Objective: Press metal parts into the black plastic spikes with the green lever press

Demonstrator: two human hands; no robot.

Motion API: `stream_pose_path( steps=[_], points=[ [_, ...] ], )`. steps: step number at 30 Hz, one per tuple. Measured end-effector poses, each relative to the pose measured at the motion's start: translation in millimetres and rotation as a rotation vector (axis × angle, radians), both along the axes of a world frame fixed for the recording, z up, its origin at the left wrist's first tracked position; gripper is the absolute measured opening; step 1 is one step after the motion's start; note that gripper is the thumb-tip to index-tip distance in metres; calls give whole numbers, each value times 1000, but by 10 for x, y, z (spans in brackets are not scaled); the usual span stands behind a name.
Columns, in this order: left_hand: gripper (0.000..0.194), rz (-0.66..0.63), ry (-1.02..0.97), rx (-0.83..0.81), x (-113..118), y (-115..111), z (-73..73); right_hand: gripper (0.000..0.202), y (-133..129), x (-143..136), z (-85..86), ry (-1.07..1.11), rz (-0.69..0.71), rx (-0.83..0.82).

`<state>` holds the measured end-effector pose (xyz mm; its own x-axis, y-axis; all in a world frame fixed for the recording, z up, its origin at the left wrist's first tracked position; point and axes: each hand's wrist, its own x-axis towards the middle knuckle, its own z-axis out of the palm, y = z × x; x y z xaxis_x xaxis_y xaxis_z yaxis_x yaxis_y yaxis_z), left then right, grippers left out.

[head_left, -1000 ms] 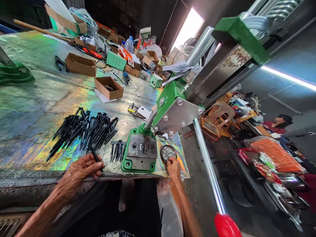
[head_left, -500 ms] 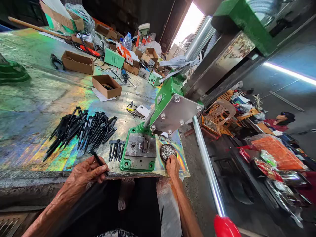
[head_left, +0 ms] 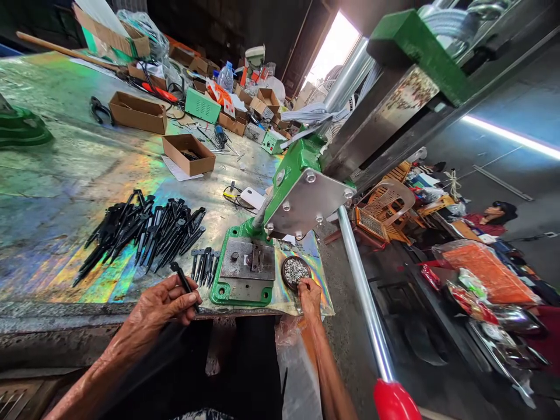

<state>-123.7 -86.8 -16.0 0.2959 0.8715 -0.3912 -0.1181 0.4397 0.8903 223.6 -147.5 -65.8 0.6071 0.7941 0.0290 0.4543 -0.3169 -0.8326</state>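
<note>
Step in hand: apparently picking from the small metal pieces (head_left: 294,270) while one black piece (head_left: 182,279) waits in the other hand.
Next move: likely calls for a fine fingertip pinch on the right and a steady grip on the left.
Left hand (head_left: 168,300): thumb and fingers closed around the black piece, above the counter's (head_left: 87,169) front edge; forearm slants in from lower left.
Right hand (head_left: 310,297): fingertips drawn together at the near rim of the dish (head_left: 284,279); whether they grip anything, I cannot tell.
Black piece: tilted, head up and leftward, near the short row (head_left: 203,265) beside the green press (head_left: 216,294).
</note>
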Motion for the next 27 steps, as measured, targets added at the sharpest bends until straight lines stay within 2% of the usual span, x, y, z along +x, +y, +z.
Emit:
stream_pose_path(
  steps=[6,12,15,20,24,27],
  points=[
    [42,-40,-13,-5,34,-25,103,20,-24,-41,111,316,1,115],
    [39,-65,-21,8,19,-39,57,18,88,48,81,451,-78,169],
    [33,-44,-51,33,29,-48,1,18,78,25,125,485,-82,198],
    [24,-40,-93,84,115,-48,-26,16,32,-120,325,550,-40,234],
    [27,-77,-195,69,265,-31,119,12,24,-373,556,635,84,221],
    [30,-85,-288,47,393,-16,231,14,40,-676,727,698,206,186]
  ],
)
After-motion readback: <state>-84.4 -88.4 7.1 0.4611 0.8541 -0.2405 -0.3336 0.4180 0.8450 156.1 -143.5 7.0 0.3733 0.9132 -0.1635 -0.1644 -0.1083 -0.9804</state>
